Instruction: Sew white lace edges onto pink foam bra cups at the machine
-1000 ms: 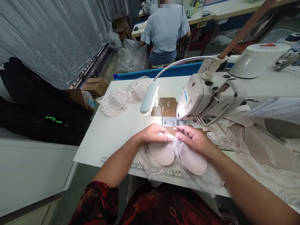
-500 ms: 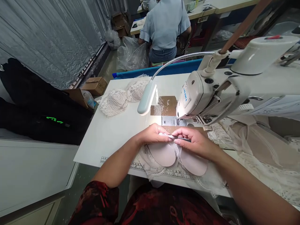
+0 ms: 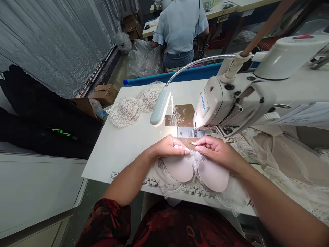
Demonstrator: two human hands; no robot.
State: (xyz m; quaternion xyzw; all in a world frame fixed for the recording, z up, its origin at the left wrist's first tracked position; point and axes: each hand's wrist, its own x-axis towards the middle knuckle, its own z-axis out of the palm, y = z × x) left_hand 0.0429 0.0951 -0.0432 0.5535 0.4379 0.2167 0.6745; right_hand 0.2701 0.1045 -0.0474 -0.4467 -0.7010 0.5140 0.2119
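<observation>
A white lace bra (image 3: pixel 179 169) with smooth pale cups lies across the front of the sewing table. My left hand (image 3: pixel 171 146) is closed on its upper edge, thumb on top, near the middle between the cups. Just right of that, my right hand (image 3: pixel 212 146) pinches a slim dark metal tool (image 3: pixel 193 144). Only the tool's thin tip shows, pointing left above the lace; whether it is snips or tweezers I cannot tell. Behind my hands stands the white sewing machine (image 3: pixel 210 103), its needle area close to my right fingers.
A second lace bra (image 3: pixel 125 112) lies at the table's back left. The lamp (image 3: pixel 160 106) hangs over the table on a bent neck. More lace and mesh pieces (image 3: pixel 290 161) are heaped at the right. A co-worker (image 3: pixel 178 31) sits beyond the blue edge, back turned.
My right hand has moved slightly right and up, drawing the dark tool away from my left fingers. More of the lace between the cups shows. My left hand stays almost in place.
</observation>
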